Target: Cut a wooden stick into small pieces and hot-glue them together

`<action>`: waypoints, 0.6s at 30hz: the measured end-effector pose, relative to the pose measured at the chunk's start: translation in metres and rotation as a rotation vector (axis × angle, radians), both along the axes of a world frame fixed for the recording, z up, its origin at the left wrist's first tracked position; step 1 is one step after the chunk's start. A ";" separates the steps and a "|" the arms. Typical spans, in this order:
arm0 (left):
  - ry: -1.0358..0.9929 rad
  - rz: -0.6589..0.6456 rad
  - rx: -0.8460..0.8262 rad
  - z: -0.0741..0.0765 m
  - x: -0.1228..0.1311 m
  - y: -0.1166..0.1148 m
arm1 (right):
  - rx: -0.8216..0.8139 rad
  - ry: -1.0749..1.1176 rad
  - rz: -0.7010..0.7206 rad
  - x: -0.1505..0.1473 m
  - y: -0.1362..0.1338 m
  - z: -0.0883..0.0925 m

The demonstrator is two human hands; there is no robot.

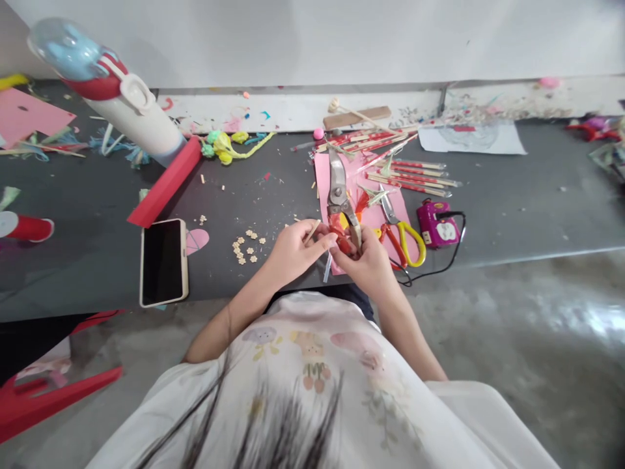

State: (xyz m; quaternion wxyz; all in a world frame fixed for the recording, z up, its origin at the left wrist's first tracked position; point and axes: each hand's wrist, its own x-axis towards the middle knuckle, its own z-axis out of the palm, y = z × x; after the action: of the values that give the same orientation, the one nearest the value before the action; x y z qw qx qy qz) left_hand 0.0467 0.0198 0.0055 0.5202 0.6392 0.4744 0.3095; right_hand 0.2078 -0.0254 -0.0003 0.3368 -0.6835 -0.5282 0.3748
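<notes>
My right hand (370, 262) is wrapped around the handles of a pair of pruning shears (337, 185), blades pointing away from me. Beside it, my left hand (294, 251) pinches a short pale stick (312, 232), and its fingertips meet those of the right hand near the handles. Under the shears lies a pink sheet (323, 170). Several small flower-shaped beads (240, 251) sit on the dark table to the left of my left hand. Scissors (411, 244) with red and yellow handles rest just right of my right hand.
Wrapped sticks (413, 176) lie behind the scissors, near a purple box (438, 225) with a black cable. To the left are a phone (164, 262), a red bar (166, 182) and a tall bottle (131, 111). A white wall (312, 39) rises behind the table.
</notes>
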 end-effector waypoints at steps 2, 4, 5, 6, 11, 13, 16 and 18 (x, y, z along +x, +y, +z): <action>0.014 0.015 0.008 -0.003 0.003 0.002 | 0.009 0.006 -0.005 -0.002 0.002 0.000; 0.005 0.017 0.011 -0.005 0.005 0.004 | 0.009 0.033 0.004 -0.002 0.003 0.000; 0.002 0.013 0.009 -0.006 0.005 0.005 | 0.003 0.048 0.007 -0.002 0.003 0.000; 0.004 0.011 0.004 -0.007 0.006 0.005 | -0.006 0.061 0.007 -0.002 0.003 0.000; 0.057 0.027 -0.018 -0.008 0.007 0.007 | -0.039 0.087 0.012 0.003 0.003 -0.004; 0.067 0.026 -0.030 -0.007 0.007 0.007 | -0.041 0.094 0.025 0.005 0.003 -0.006; 0.073 0.020 -0.029 -0.007 0.006 0.006 | -0.071 0.137 0.038 0.007 0.002 -0.007; 0.074 0.012 -0.034 -0.006 0.006 0.004 | -0.092 0.165 0.046 0.009 0.001 -0.006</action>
State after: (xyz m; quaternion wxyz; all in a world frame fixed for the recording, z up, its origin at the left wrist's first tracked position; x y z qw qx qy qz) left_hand 0.0530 0.0238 -0.0010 0.5113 0.6383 0.5022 0.2807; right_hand 0.2167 -0.0245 -0.0063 0.3388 -0.6527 -0.4962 0.4615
